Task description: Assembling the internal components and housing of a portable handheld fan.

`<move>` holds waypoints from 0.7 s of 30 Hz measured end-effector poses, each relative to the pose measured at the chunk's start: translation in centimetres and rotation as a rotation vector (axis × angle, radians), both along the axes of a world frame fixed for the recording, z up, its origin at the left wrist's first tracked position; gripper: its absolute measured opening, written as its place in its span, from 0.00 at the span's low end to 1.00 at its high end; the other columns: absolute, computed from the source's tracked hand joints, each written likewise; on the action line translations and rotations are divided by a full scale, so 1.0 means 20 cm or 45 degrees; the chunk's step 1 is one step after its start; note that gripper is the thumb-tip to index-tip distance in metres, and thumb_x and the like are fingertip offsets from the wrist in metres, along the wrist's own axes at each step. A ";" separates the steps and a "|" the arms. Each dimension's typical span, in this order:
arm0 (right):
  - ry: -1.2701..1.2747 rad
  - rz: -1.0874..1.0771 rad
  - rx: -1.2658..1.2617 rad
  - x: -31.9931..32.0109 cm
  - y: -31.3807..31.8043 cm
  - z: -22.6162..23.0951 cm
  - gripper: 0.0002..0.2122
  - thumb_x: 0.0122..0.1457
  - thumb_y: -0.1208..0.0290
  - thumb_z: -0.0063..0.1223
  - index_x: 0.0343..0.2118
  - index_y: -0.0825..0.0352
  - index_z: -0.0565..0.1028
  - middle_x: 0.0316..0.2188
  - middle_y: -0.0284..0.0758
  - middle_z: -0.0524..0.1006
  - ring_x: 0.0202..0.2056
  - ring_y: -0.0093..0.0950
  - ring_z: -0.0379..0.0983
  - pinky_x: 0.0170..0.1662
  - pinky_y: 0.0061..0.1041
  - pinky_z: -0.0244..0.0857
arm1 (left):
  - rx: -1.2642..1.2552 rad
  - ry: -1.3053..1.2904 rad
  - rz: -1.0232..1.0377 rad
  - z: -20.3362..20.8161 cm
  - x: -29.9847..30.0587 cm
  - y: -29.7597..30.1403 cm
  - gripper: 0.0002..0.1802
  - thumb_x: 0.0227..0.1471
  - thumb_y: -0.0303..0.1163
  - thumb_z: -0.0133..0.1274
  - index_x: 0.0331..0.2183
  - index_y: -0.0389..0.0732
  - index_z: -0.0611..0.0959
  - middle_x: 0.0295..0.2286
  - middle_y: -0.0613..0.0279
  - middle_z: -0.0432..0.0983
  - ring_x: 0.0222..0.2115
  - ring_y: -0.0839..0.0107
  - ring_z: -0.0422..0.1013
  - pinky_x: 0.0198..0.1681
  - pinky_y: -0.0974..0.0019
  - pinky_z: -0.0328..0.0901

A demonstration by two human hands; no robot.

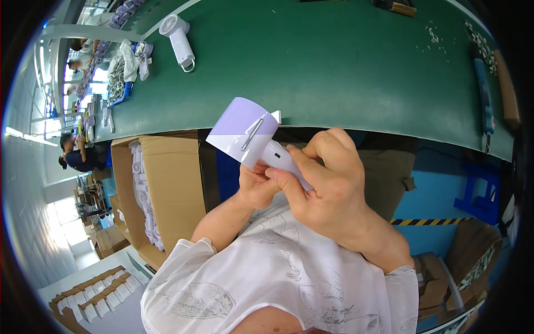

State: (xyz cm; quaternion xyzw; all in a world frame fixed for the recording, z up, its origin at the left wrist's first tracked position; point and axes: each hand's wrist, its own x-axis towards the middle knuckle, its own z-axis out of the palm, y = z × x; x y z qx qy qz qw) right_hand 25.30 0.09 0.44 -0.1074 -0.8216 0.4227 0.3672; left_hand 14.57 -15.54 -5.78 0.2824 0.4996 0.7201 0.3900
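Above my lap, at the table's near edge, I hold a lilac and white handheld fan (242,131), its wide head tilted up to the left. A metal clip bar shows on the head and a small dark port on the handle. My left hand (257,186) is closed round the handle from below, just under the head. My right hand (334,178) is closed on the handle's lower end, thumb and forefinger pressed against it. The handle's tip is hidden by the right hand.
A second handheld fan (179,42) lies on the green table (311,67). To my left stands a cardboard box (172,189) of pale fans. A teal-handled tool (485,97) and small white parts (434,36) lie at right. A blue stool (481,192) stands below.
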 end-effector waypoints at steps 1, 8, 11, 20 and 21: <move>0.024 -0.005 0.015 0.00 0.00 -0.01 0.15 0.42 0.73 0.74 0.32 0.75 0.83 0.23 0.34 0.70 0.27 0.30 0.65 0.29 0.30 0.58 | -0.023 -0.008 0.067 0.00 0.01 0.00 0.27 0.54 0.28 0.66 0.53 0.32 0.75 0.40 0.55 0.81 0.40 0.66 0.78 0.45 0.61 0.73; 0.040 0.060 -0.158 0.03 -0.01 -0.01 0.22 0.43 0.70 0.76 0.41 0.74 0.81 0.32 0.35 0.75 0.33 0.34 0.71 0.36 0.31 0.66 | 0.048 -0.113 0.015 0.02 -0.03 -0.01 0.29 0.54 0.31 0.68 0.54 0.32 0.75 0.42 0.54 0.81 0.41 0.66 0.78 0.47 0.60 0.74; 0.017 0.025 -0.234 0.07 -0.03 -0.03 0.23 0.43 0.69 0.76 0.42 0.72 0.79 0.35 0.36 0.77 0.34 0.36 0.74 0.38 0.31 0.69 | 0.239 -0.199 -0.096 0.06 -0.08 0.06 0.24 0.55 0.34 0.67 0.51 0.34 0.79 0.42 0.45 0.81 0.46 0.54 0.77 0.50 0.52 0.73; -0.043 0.060 -0.300 0.09 -0.03 -0.05 0.18 0.46 0.72 0.75 0.37 0.71 0.77 0.33 0.39 0.76 0.32 0.38 0.74 0.35 0.33 0.70 | 0.308 0.089 -0.112 0.00 -0.12 0.07 0.24 0.52 0.37 0.69 0.47 0.34 0.82 0.47 0.49 0.72 0.49 0.59 0.71 0.51 0.59 0.70; -0.047 0.087 -0.264 0.09 -0.03 -0.04 0.17 0.46 0.73 0.74 0.37 0.72 0.77 0.33 0.39 0.75 0.32 0.38 0.74 0.35 0.34 0.69 | 0.285 0.114 -0.094 0.01 -0.12 0.07 0.25 0.51 0.39 0.70 0.46 0.34 0.83 0.46 0.49 0.73 0.48 0.59 0.71 0.50 0.60 0.70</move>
